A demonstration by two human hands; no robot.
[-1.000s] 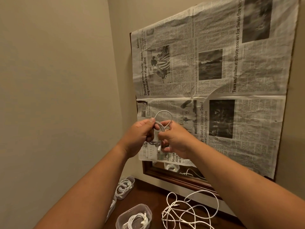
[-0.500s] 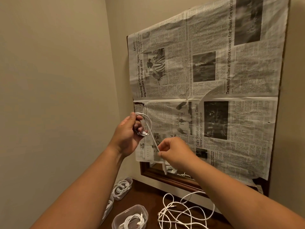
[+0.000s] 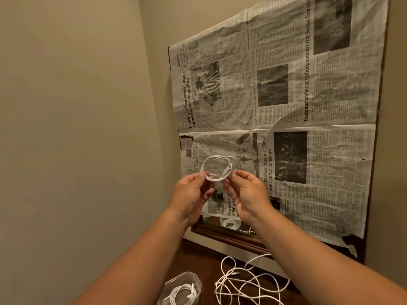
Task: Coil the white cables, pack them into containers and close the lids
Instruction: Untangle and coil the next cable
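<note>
I hold a coiled white cable (image 3: pixel 217 167) up in front of the newspaper-covered mirror. My left hand (image 3: pixel 191 195) pinches the coil's left side and my right hand (image 3: pixel 246 194) pinches its right side. The coil forms a flat ring with both plugs lying across it. Low down on the dark wooden tabletop, an open clear plastic container (image 3: pixel 184 289) holds another coiled cable. To its right lies a loose tangle of white cables (image 3: pixel 246 282).
A sheet of newspaper (image 3: pixel 286 106) covers a wood-framed mirror (image 3: pixel 220 235) leaning on the wall. Beige walls meet in a corner at the left. The dark tabletop (image 3: pixel 207 267) shows between container and cable tangle.
The cable's loose end has been wound in, so the coil is now a closed ring. My hands came together and both hold it at chest height.
</note>
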